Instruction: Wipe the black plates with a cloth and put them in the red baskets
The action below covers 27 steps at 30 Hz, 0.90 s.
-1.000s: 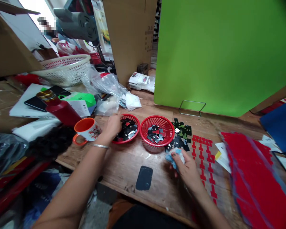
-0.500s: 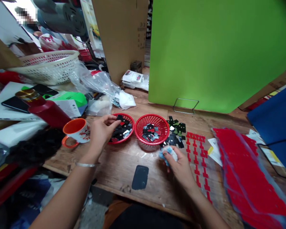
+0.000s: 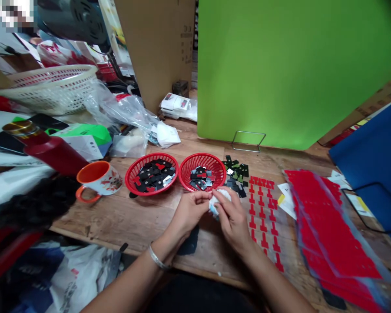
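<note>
My right hand is closed around a crumpled white and light-blue cloth. My left hand meets it from the left, its thumb and fingers pinched together against the cloth; whatever they hold is hidden. Just beyond both hands stands a red plastic basket with some small black, silver and red flat pieces in it. To its left, a second red basket holds more such pieces. A loose pile of black pieces lies right of the baskets. Partly under my hands is a dark rounded patch.
Rows of red T-shaped stickers lie right of my hands, then red sheets in plastic. An orange-rimmed mug and a dark red bottle stand left. A green board with a wire stand rises behind.
My left hand has left the left basket, where a black piece was at its fingertips, and moved right to the cloth. My right hand has shifted slightly up and left in view.
</note>
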Tool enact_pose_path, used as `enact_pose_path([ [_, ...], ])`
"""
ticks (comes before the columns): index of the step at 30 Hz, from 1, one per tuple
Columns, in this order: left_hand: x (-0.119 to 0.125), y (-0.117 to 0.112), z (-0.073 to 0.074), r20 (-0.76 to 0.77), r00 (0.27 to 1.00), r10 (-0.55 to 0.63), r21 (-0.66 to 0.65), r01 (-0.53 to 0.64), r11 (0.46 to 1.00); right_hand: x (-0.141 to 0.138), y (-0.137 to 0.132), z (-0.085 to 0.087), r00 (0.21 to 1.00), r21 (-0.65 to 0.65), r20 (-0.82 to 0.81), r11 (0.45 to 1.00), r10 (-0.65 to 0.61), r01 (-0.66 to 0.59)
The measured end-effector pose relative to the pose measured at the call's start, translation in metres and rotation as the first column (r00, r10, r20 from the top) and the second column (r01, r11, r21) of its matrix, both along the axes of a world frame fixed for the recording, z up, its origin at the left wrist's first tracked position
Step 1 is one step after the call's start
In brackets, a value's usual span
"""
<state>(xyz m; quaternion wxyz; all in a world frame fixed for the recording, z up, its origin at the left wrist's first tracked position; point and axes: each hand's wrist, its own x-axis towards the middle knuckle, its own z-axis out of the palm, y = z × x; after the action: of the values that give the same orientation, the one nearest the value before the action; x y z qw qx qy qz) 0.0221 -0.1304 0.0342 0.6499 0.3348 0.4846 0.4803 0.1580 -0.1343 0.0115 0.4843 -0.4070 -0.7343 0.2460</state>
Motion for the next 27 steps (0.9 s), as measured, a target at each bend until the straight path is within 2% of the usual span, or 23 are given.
enact_pose_path([
  [2, 0.003, -0.003, -0.004, -0.036, 0.998, -0.044, -0.003, 0.044, 0.999, 0.006, 0.008, 0.000, 0.997, -0.078, -0.055, 0.995, -0.059, 0.055],
  [3, 0.005, -0.004, -0.006, -0.055, 0.997, -0.055, -0.015, 0.054, 0.998, 0.008, 0.012, 0.001, 0.991, -0.159, -0.090, 0.984, -0.098, 0.083],
  [5, 0.008, -0.007, -0.010, -0.074, 0.997, -0.032, -0.044, 0.029, 0.999, 0.012, 0.018, 0.003, 0.958, -0.397, -0.208, 0.912, -0.200, 0.104],
  [7, 0.009, -0.007, -0.011, -0.058, 0.998, 0.018, -0.049, -0.021, 0.999, 0.013, 0.020, 0.005, 0.885, -0.635, -0.365, 0.772, -0.290, -0.009],
  [9, 0.009, -0.007, -0.010, -0.030, 0.997, 0.070, -0.034, -0.071, 0.997, 0.012, 0.016, 0.006, 0.810, -0.732, -0.496, 0.653, -0.313, -0.195],
  [11, 0.009, -0.006, -0.008, -0.011, 0.996, 0.092, -0.015, -0.092, 0.996, 0.009, 0.008, 0.007, 0.809, -0.720, -0.545, 0.618, -0.220, -0.317],
  [13, 0.008, -0.005, -0.006, -0.003, 0.996, 0.094, -0.005, -0.094, 0.996, 0.007, 0.000, 0.007, 0.867, -0.704, -0.493, 0.623, -0.081, -0.342],
  [15, 0.006, -0.003, -0.004, -0.005, 0.997, 0.082, 0.006, -0.082, 0.997, 0.007, -0.006, 0.007, 0.940, -0.695, -0.342, 0.670, 0.011, -0.261],
  [18, -0.001, 0.007, 0.001, -0.056, 0.991, 0.124, 0.048, -0.121, 0.991, 0.007, -0.007, 0.007, 0.997, -0.582, -0.071, 0.812, 0.001, -0.042],
  [20, -0.011, 0.020, 0.008, -0.128, 0.966, 0.225, 0.132, -0.208, 0.969, 0.007, -0.006, 0.007, 1.000, -0.521, 0.003, 0.853, -0.028, 0.026],
  [22, -0.025, 0.036, 0.018, -0.210, 0.928, 0.309, 0.260, -0.251, 0.932, 0.005, -0.006, 0.006, 0.999, -0.546, -0.020, 0.838, -0.034, 0.018],
  [23, -0.034, 0.043, 0.023, -0.268, 0.909, 0.318, 0.333, -0.222, 0.916, 0.005, -0.006, 0.005, 0.998, -0.567, -0.048, 0.824, -0.036, 0.003],
  [25, -0.055, 0.056, 0.030, -0.440, 0.846, 0.300, 0.451, -0.081, 0.889, 0.004, -0.007, 0.005, 0.994, -0.600, -0.102, 0.800, -0.044, -0.026],
  [27, -0.080, 0.068, 0.032, -0.636, 0.709, 0.305, 0.486, 0.061, 0.872, 0.005, -0.008, 0.005, 0.989, -0.611, -0.133, 0.791, -0.068, -0.028],
])
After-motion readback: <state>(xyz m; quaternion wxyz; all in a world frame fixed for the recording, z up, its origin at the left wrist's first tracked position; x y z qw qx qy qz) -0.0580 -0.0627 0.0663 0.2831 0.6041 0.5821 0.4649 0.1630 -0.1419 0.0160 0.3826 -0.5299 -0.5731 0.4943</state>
